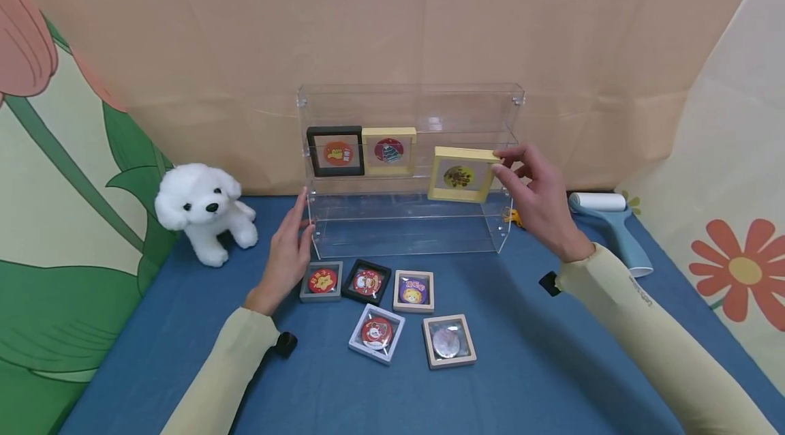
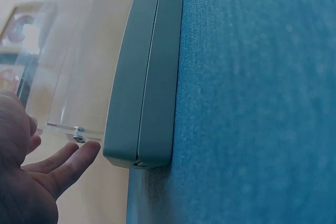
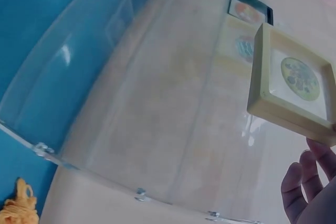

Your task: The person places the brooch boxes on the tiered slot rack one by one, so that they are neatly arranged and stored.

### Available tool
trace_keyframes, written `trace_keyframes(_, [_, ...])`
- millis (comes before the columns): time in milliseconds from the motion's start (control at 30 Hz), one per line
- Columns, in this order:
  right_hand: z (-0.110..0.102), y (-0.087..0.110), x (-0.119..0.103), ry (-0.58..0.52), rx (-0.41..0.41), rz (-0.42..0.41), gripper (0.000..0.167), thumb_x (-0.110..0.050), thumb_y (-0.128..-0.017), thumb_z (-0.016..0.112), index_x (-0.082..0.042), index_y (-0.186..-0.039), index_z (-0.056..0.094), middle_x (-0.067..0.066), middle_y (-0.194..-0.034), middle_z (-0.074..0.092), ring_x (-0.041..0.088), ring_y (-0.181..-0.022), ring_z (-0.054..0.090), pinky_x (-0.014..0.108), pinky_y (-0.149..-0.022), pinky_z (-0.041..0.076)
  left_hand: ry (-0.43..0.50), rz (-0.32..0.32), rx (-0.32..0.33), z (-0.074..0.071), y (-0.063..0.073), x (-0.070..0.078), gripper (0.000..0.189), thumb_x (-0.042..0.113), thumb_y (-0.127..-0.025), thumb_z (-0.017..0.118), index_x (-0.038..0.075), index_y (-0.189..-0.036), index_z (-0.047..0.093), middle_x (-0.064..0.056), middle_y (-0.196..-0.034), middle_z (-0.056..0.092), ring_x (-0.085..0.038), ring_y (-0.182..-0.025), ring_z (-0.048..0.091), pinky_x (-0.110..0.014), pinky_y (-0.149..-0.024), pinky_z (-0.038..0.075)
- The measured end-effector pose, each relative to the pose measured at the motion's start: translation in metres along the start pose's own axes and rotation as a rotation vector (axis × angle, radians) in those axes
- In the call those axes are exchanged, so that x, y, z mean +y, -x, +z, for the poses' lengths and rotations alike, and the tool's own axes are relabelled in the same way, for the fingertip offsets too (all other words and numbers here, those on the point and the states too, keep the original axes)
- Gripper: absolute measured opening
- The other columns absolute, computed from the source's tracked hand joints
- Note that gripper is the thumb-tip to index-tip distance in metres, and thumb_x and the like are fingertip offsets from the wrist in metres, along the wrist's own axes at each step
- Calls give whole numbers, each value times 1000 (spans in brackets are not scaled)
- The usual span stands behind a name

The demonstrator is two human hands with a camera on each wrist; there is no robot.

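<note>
My right hand [image 1: 541, 198] pinches a pale yellow display frame [image 1: 463, 195] by its right edge, thumb and fingertips at the upper corner. The frame, with a round yellow badge inside, tilts slightly in front of the clear acrylic rack [image 1: 405, 218]. In the right wrist view the same yellow frame [image 3: 262, 90] overlaps the rack's shelves. My left hand [image 1: 285, 251] has its fingers extended along the rack's left side, fingertips right at the panel. On a shelf, a black frame [image 1: 310, 155] with an orange badge stands beside another yellow frame [image 1: 389, 170] with a red badge.
Several badge frames lie on the blue cloth before the rack, among them a grey frame [image 1: 321, 297] and a wooden one [image 1: 452, 362]. A white plush dog [image 1: 199, 200] sits left; a blue lint roller [image 1: 625, 241] and a small orange item [image 3: 20, 211] are right.
</note>
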State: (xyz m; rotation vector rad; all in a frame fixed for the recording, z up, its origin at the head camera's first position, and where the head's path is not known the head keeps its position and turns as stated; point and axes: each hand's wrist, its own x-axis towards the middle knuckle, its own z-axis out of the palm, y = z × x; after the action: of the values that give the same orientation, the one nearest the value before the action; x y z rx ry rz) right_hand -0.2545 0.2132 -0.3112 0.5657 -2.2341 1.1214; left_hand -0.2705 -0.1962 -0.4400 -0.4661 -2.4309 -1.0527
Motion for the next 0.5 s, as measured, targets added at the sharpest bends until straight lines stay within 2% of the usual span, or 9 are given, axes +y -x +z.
trace_keyframes(500, [4,-39,-2,-13,8,2,28,-18,-105,58,-3,-128,58,9,-115,62,14,-100,49,28,-82,43,9,-10,-10,0,0,0,78,-1,-103,52,27,-165,13,-23,-156,37,-44,-117,61,-54,-88,56])
